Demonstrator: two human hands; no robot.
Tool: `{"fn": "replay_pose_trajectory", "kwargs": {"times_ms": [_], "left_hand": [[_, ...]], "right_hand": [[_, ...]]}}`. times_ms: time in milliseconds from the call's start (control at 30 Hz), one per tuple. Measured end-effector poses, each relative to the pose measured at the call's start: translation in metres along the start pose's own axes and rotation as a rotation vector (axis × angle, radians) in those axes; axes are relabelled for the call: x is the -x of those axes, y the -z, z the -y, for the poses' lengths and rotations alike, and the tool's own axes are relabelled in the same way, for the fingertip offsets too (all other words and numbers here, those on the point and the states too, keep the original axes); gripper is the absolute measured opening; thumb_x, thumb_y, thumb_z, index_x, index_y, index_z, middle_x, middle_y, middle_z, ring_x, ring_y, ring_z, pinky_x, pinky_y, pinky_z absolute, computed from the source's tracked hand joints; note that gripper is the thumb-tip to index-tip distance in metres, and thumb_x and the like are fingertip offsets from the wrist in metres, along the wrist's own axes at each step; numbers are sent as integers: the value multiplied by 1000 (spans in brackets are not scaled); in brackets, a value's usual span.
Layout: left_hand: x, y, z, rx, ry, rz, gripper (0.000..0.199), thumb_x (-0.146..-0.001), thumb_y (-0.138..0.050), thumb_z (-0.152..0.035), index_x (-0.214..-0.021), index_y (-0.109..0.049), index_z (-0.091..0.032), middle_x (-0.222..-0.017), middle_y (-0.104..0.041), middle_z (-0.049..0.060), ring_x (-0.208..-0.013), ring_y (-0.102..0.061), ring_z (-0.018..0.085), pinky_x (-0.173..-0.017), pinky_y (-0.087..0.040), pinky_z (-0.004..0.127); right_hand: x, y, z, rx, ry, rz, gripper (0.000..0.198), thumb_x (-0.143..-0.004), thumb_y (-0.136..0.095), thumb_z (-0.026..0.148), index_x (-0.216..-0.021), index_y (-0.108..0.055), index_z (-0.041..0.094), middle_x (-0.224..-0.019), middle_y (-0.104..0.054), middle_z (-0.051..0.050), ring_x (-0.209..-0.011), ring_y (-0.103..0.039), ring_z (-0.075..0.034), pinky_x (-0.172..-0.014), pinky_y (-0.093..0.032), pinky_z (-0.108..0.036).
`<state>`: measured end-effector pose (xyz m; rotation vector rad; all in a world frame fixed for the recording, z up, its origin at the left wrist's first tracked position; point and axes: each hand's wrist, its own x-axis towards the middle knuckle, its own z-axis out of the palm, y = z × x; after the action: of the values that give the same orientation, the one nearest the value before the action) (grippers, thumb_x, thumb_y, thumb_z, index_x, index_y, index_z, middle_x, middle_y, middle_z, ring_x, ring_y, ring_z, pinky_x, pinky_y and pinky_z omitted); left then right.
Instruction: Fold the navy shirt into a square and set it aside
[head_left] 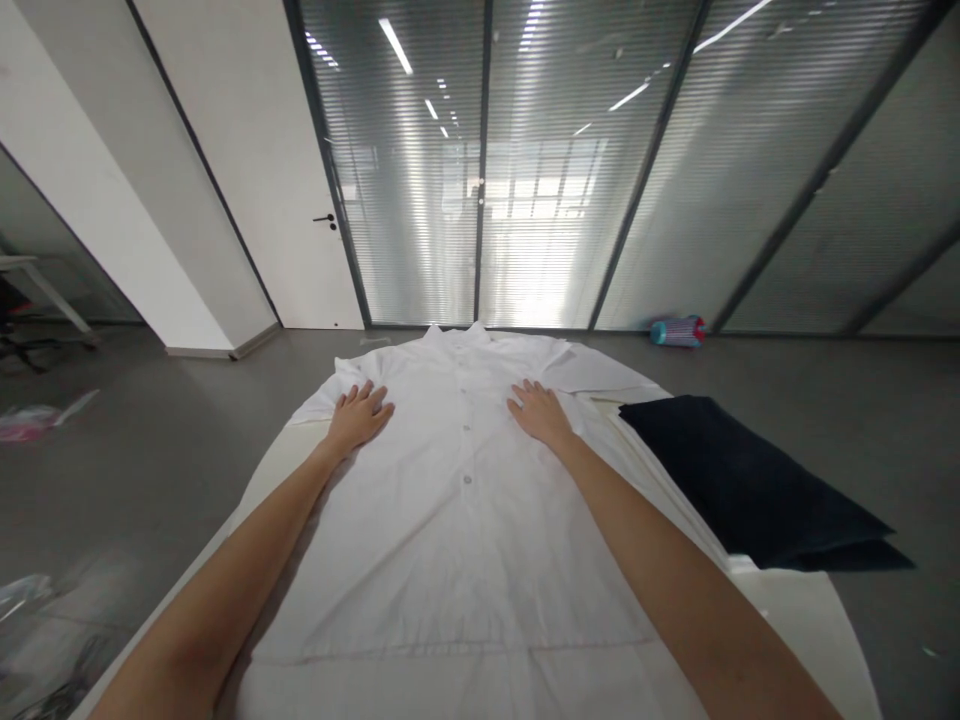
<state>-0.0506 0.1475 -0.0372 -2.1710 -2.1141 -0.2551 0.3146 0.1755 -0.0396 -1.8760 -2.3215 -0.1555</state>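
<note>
A white button-up shirt point(450, 540) lies spread out on a white table point(810, 610), its collar at the far end and its row of buttons running down the middle. Flat on the shirt's upper left side rests my left hand point(361, 414), fingers spread. My right hand point(538, 410) lies palm down on the upper right side, also with its fingers apart. Both forearms reach across the shirt from the near edge. Neither hand grips the cloth.
Dark navy folded cloth point(750, 480) hangs over the table's right edge. On the grey floor are a blue-and-pink item point(677, 332) by the glass partition point(540, 180) and clear plastic point(26, 595) at left. A white door point(262, 170) stands beyond.
</note>
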Motion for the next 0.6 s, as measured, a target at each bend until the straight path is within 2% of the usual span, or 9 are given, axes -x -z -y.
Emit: {"fn": "replay_pose_trajectory", "kwargs": {"times_ms": [600], "left_hand": [[-2,-3,3,-25,-12,-10,55,-100,-38,-50,-147,-47,-23,-159,-36,11,-144,-35,37,-114,-31,53]], "right_hand": [[3,6,1,-42,-22,39,52,-103,-31,43,-145,-50,20,-157,-40,-11,-143,-35,-30,-114,-27,-44]]}}
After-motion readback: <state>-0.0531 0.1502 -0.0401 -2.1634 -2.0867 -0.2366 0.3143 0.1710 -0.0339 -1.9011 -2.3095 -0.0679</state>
